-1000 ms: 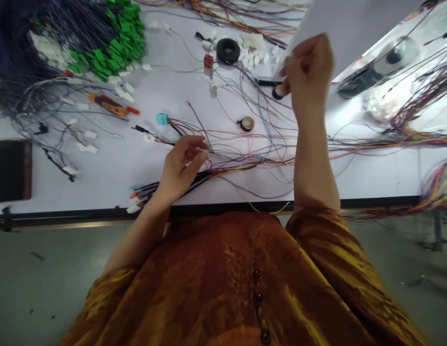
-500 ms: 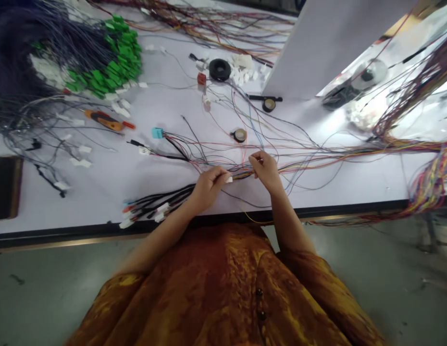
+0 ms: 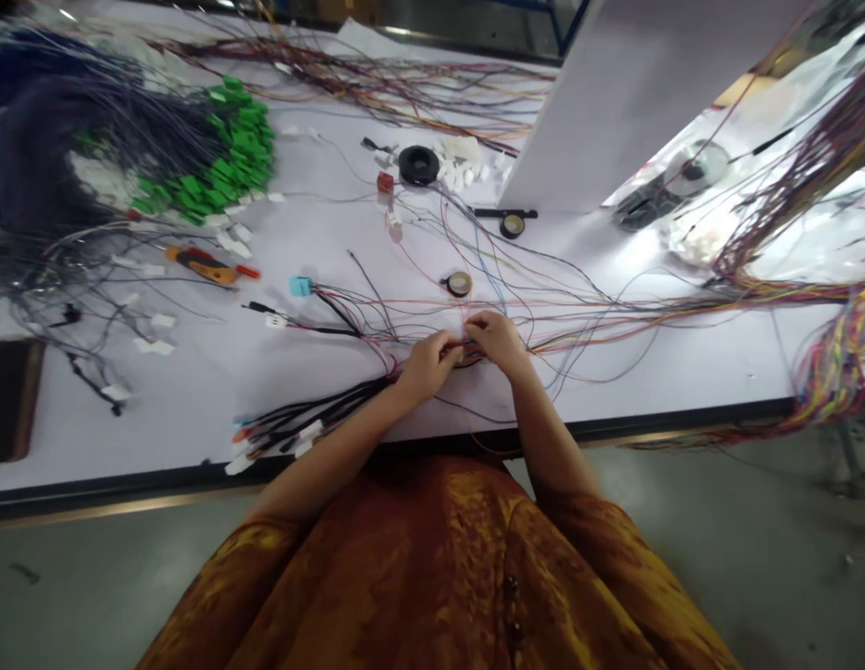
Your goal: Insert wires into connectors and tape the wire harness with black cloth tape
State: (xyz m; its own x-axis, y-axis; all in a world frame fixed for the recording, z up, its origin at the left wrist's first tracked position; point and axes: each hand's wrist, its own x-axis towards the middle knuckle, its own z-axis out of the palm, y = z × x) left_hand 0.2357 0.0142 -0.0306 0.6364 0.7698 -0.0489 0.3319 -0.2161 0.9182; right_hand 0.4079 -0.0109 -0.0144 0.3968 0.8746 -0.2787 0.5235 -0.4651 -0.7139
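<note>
my left hand (image 3: 427,368) and my right hand (image 3: 499,340) meet low over the white table top (image 3: 160,447), fingers curled closed in a pinch on the thin coloured wires (image 3: 463,343) between them; my fingers hide the pinch, so i cannot tell how many strands each hand has. these wires look light, soft and limp, likely to slip in a loose grip, so the surest hold is between thumb and forefinger, close to where they bunch, not at a loose end. nearest me, my mustard-orange sleeve (image 3: 578,549) lies below the table's black edge (image 3: 516,430). just left of my left forearm, a black wire bundle (image 3: 313,409) ends in white connectors (image 3: 308,431). beyond my hands lie a small tape roll (image 3: 459,284) and a blue connector (image 3: 300,287), with an orange-handled screwdriver (image 3: 201,265) further left. farther still are a black tape roll (image 3: 419,165), a heap of small white connectors (image 3: 460,163) and a mass of green connectors (image 3: 237,140) on dark wires. to the right, a multicoloured wire hank (image 3: 830,372) hangs over the table edge, and a white panel (image 3: 634,102) stands at the far side.
</note>
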